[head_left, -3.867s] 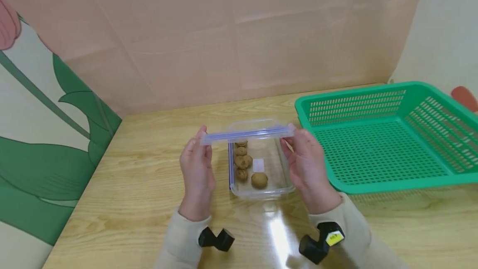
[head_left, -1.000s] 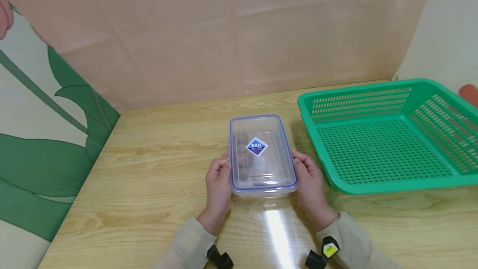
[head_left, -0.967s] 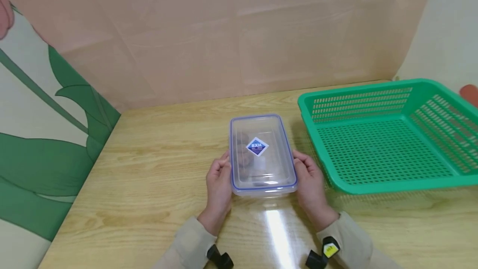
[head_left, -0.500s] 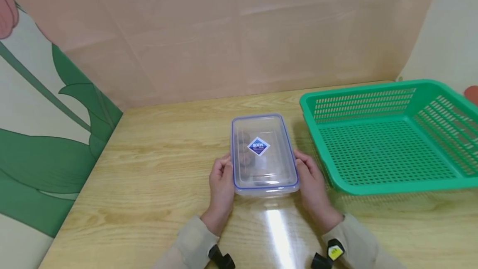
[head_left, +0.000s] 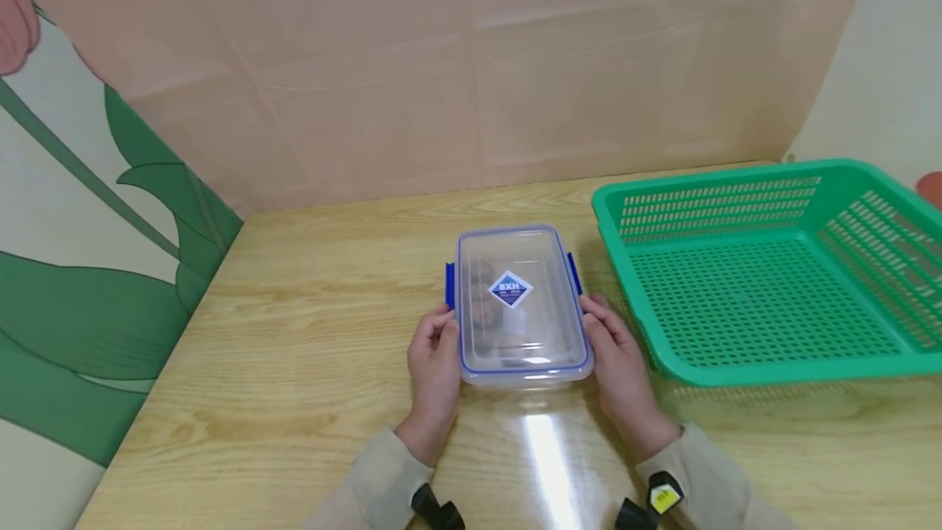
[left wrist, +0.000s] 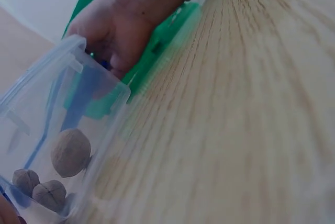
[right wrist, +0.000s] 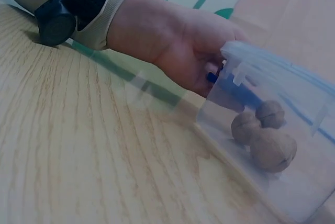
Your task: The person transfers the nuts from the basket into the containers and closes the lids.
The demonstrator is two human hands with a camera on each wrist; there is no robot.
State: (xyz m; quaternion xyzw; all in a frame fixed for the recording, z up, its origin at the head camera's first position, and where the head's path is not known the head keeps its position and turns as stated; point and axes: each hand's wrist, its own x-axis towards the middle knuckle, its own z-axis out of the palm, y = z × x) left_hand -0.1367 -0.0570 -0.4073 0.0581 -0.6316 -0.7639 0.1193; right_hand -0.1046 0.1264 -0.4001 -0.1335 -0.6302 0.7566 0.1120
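A pale wooden desk [head_left: 294, 366] fills the lower frame, backed by a pinkish paper wall, with a green mesh basket [head_left: 765, 350] at the right. At centre sits a clear lidded container [head_left: 518, 301] holding walnuts [right wrist: 261, 135], its long axis running away up the frame. The left hand [head_left: 434, 366] and right hand [head_left: 618, 366] flank its near end, about equally close, wrists low on the desk. Their fingers curl against the long sides at the blue clips [head_left: 450, 285], which stick out sideways.
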